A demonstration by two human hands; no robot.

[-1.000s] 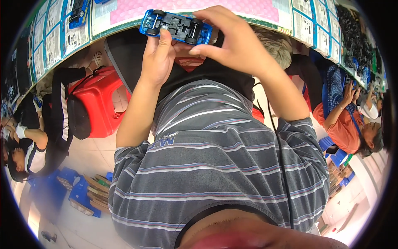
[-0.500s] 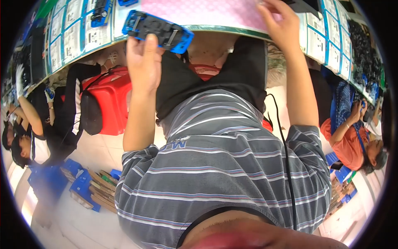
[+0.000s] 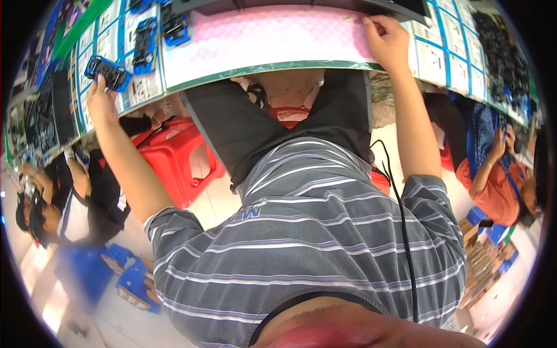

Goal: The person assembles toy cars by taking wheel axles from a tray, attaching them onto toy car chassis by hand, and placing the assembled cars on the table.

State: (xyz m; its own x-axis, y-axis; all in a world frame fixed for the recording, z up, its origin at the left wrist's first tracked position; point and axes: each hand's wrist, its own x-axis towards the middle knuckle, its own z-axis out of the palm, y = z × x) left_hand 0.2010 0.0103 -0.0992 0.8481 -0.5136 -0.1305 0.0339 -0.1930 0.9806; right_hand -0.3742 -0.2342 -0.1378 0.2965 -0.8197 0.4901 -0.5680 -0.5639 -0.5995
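A blue toy car body with a black underside [image 3: 110, 75] is in my left hand [image 3: 102, 103], underside up, over the left part of the worktable. My fingers and thumb grip its near edge. Two similar blue and black cars, one long [image 3: 144, 47] and one farther back [image 3: 176, 28], lie just to its right. My right hand [image 3: 390, 43] rests at the right end of the pink bubble-patterned mat [image 3: 278, 39]. Its fingers are curled and pinched together; whatever is between them, if anything, is too small to make out.
A long black object [image 3: 342, 6] runs along the mat's far side. Printed sheets under blue strips [image 3: 452, 52] cover the table's right. A red stool [image 3: 171, 153] stands below the left side. Co-workers sit left and right [image 3: 490, 191]. A black cable [image 3: 400, 232] hangs over my shirt.
My left hand has carried the toy car leftward, from the table's front edge to beside the other cars. My right hand has shifted slightly, its fingers more curled. The view has tilted.
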